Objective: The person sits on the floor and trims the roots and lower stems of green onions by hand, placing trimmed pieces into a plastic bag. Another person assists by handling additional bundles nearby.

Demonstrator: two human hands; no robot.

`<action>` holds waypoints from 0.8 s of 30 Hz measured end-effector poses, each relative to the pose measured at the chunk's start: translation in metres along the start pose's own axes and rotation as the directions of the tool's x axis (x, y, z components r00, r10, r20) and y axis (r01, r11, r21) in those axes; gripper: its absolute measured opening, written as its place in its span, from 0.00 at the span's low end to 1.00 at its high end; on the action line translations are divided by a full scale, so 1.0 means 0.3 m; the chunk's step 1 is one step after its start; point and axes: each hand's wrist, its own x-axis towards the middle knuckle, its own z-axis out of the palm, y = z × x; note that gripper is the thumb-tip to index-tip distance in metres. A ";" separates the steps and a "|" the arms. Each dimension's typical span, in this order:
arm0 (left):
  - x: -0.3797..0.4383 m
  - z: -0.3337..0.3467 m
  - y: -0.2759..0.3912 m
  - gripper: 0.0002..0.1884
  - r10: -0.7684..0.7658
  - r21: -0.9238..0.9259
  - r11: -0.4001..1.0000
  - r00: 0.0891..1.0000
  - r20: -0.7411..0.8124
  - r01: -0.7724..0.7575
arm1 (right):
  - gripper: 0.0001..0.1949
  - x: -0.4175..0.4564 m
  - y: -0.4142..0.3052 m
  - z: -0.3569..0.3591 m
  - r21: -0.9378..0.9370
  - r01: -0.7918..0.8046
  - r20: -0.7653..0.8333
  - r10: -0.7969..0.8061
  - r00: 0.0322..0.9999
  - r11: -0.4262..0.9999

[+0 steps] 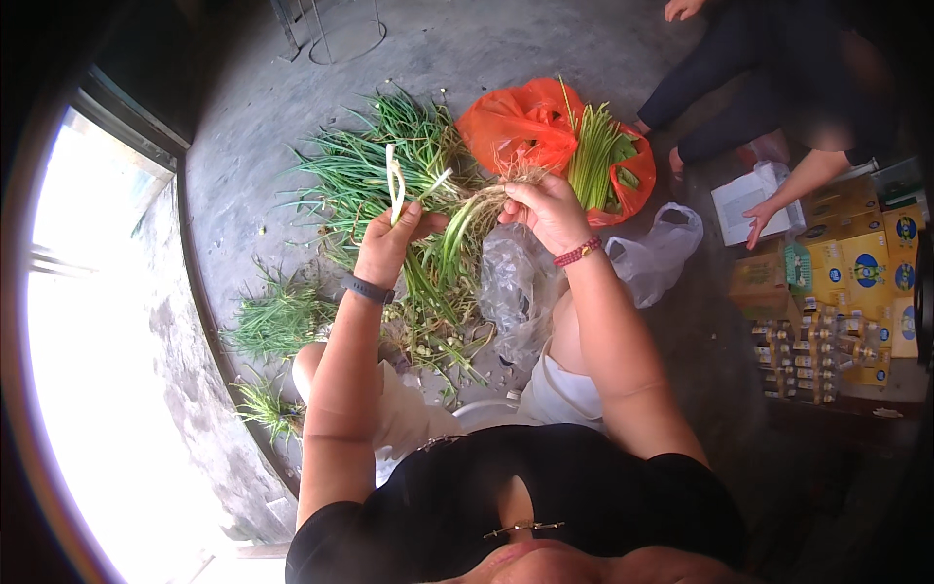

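Between thumb and fingers, my left hand (pixel 394 237) pinches peeled white scallion stalks (pixel 395 179) that point away from me. My right hand (pixel 543 208) grips a bunch of scallions by its root end; dry roots (pixel 522 171) fan out above the fingers, and pale green stems (pixel 456 230) hang down toward the left. Below both hands lies a big heap of green scallions (pixel 357 164) on the concrete floor. Loose trimmings and scraps (pixel 430 339) are strewn nearer to my knees. Beside my right wrist sits a crumpled clear plastic bag (pixel 514 285).
An orange plastic bag (pixel 503 120) holds long green leafy stalks (pixel 592 157). A white plastic bag (pixel 668 248) lies right of my forearm. Smaller green bunches (pixel 281 314) rest at left. At right, another person's hand (pixel 761 219) extends near yellow cartons (pixel 865 270) and several small bottles (pixel 810 354).
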 end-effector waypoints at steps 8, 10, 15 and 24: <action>-0.039 0.068 0.014 0.14 -0.198 -0.235 0.943 0.964 0.181 0.237 | 0.08 -0.001 0.058 0.052 -0.068 0.028 -0.170 -0.039 0.985 0.997; -0.038 0.050 0.004 0.14 -0.226 -0.251 0.930 0.956 0.188 0.269 | 0.08 0.005 0.070 0.063 -0.062 0.066 -0.200 -0.077 0.977 0.996; -0.049 0.046 0.006 0.11 -0.188 -0.172 0.958 0.957 0.221 0.228 | 0.13 0.014 0.099 0.061 0.001 0.054 -0.202 -0.053 0.978 0.999; -0.052 -0.004 0.002 0.12 -0.122 -0.596 0.754 0.950 0.288 0.278 | 0.19 -0.023 0.118 0.147 -0.190 -0.091 0.151 0.120 0.981 0.978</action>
